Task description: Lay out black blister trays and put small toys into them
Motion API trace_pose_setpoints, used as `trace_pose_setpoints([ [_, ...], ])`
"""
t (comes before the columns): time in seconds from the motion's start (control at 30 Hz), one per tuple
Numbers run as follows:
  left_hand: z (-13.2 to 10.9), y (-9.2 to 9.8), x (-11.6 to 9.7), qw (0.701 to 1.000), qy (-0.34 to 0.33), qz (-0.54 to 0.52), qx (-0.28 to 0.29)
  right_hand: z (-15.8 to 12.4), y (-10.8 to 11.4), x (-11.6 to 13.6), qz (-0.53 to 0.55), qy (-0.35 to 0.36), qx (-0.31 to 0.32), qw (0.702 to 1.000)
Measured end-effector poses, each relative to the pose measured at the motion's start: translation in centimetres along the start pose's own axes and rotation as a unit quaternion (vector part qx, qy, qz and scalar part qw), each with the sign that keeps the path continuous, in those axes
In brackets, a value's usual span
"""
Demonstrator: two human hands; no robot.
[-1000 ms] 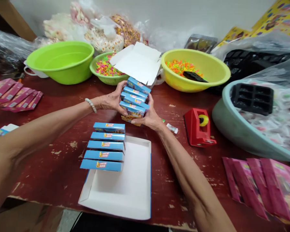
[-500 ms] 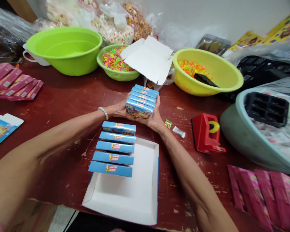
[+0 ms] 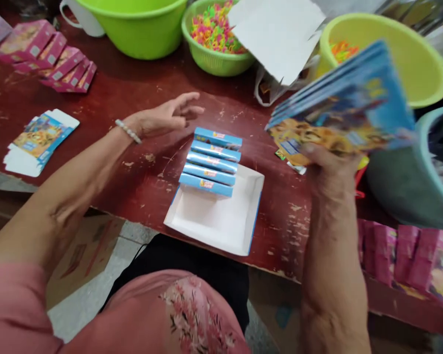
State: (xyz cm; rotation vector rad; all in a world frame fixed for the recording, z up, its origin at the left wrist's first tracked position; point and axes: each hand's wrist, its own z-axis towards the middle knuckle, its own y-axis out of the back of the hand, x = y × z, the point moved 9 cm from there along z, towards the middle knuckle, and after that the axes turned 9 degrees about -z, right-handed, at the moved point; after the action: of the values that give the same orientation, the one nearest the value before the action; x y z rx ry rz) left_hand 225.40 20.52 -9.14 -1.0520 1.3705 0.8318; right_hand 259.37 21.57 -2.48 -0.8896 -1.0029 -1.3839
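Note:
My right hand (image 3: 332, 167) grips a stack of blue printed boxes (image 3: 339, 108), raised and tilted above the right side of the table. The stack is slightly blurred. My left hand (image 3: 170, 115) hangs over the table with fingers apart, holding nothing, a beaded bracelet (image 3: 128, 131) on its wrist. Close by it, a row of several blue boxes (image 3: 211, 161) stands on edge, partly over a white-lined open tray box (image 3: 210, 223). An unfolded blue carton (image 3: 42, 140) lies flat at the left.
Along the back are a green basin (image 3: 140, 34), a green basket (image 3: 221, 64) of colourful small pieces, white card (image 3: 276, 34) and a yellow basin (image 3: 421, 64). Pink boxes (image 3: 55, 59) lie left, more pink boxes (image 3: 402, 255) right. A grey-blue tub (image 3: 395, 177) stands far right.
My right hand has carried the stack of blue boxes up and to the right. My left hand has let go of it and drawn leftward, opening. The view has tilted down.

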Motion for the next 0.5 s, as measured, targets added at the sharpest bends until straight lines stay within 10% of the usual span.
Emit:
trace_pose_setpoints([
  [0.2, -8.3, -4.7, 3.8, 0.993, -0.046, 0.106, 0.024, -11.9, 4.2, 1.7, -0.077, -0.105, 0.007, 0.992],
  [0.5, -4.8, -6.5, 4.4, 0.983, -0.138, 0.122, 0.005, -21.4, 0.7, -2.2, -0.127, -0.233, 0.143, 0.953],
])
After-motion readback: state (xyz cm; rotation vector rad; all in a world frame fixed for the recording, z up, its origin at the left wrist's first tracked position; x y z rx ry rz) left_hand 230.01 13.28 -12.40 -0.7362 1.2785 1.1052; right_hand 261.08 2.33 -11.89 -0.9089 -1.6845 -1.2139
